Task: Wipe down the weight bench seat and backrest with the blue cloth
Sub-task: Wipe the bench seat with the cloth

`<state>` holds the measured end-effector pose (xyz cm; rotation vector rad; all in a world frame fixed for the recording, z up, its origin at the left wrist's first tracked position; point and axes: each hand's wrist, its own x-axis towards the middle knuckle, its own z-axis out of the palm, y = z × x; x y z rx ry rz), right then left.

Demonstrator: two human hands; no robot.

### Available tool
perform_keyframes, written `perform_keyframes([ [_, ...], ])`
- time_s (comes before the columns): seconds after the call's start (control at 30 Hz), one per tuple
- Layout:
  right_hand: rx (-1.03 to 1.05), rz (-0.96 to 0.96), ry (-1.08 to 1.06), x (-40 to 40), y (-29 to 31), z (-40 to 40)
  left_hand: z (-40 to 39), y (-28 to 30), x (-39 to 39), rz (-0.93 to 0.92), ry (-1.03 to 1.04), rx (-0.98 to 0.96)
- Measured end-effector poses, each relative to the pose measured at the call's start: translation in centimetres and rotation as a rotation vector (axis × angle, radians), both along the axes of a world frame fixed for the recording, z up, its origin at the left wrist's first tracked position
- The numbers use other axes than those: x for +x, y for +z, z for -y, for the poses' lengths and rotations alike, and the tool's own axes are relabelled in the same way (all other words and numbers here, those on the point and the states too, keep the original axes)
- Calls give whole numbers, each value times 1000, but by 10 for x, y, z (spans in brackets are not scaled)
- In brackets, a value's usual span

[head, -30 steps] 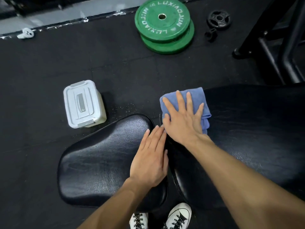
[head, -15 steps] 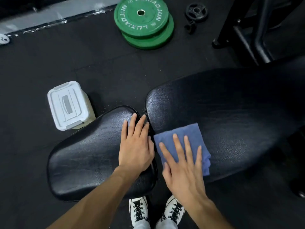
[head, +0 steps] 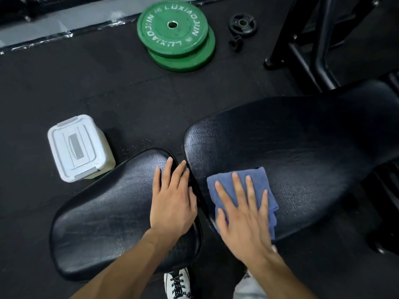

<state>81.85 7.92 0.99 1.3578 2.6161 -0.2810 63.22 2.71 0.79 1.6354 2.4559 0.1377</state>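
The blue cloth (head: 241, 197) lies folded on the black backrest (head: 302, 152) of a weight bench, at about five o'clock from the middle of the view, near the backrest's lower left end. The right hand (head: 244, 214) lies flat on top of it, palm down, fingers spread and pointing toward twelve o'clock, pressing the cloth to the pad rather than gripping it. Just beside it, toward nine o'clock, the left hand (head: 172, 201) rests flat and relaxed on the black seat pad (head: 108, 223), fingers together, holding nothing, its fingertips near the narrow gap between seat and backrest. Both forearms enter from six o'clock. A white shoe with black laces (head: 177, 283) shows below the seat. On the dark rubber floor (head: 86, 83), a white lidded plastic box (head: 79, 147) stands at nine o'clock, just beside the seat. Two stacked green weight plates (head: 174, 33) lie at twelve o'clock, with a small black plate (head: 243, 24) at one o'clock and a black metal frame (head: 313, 50) at two o'clock.
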Motion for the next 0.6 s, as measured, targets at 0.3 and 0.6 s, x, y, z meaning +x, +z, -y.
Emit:
perform_keyframes([
  [0.3, -40, -60, 5, -59, -2, -108, -3, -1, 2, 25, 27, 30],
  [0.6, -105, -74, 56, -86, 0, -165, -4, -4, 4, 36, 50, 57],
])
